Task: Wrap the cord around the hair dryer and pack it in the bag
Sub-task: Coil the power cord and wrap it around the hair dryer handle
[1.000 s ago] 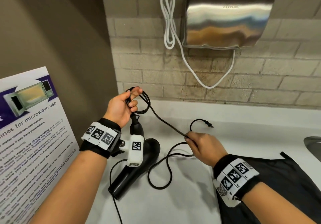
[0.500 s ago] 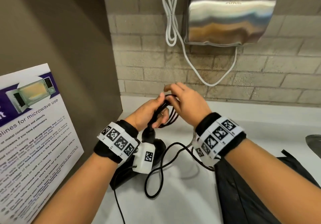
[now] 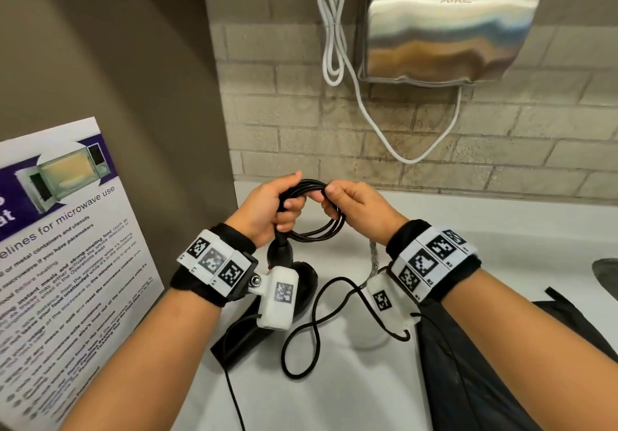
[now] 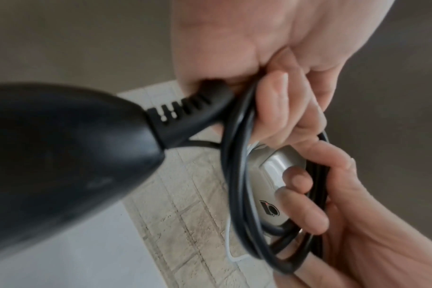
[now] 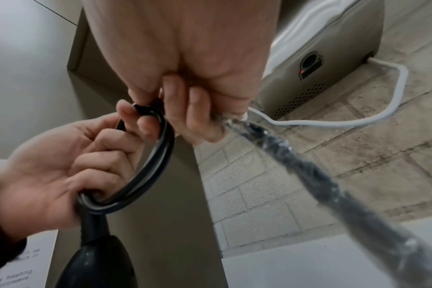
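The black hair dryer [image 3: 294, 293] hangs tilted over the white counter [image 3: 334, 397], its handle end [image 4: 62, 146] up. Its black cord [image 3: 317, 229] is gathered into a small coil of several loops above the handle. My left hand [image 3: 267, 206] grips the coil's left side, fingers curled round the loops [image 4: 237, 175]. My right hand [image 3: 354, 206] pinches the coil's right side [image 5: 158, 148]. The loose remainder of the cord [image 3: 307, 333] trails down in a loop onto the counter. The black bag [image 3: 485, 380] lies flat at the lower right.
A steel hand dryer [image 3: 448, 25] with a white cable [image 3: 334, 42] hangs on the brick wall behind. A microwave-use poster [image 3: 57, 263] leans at the left against a brown wall. A sink edge [image 3: 607, 273] shows at far right.
My right hand left the cord on the counter and rose to the coil, adding a loop. Both hands now hold the coil, and less cord lies on the counter.
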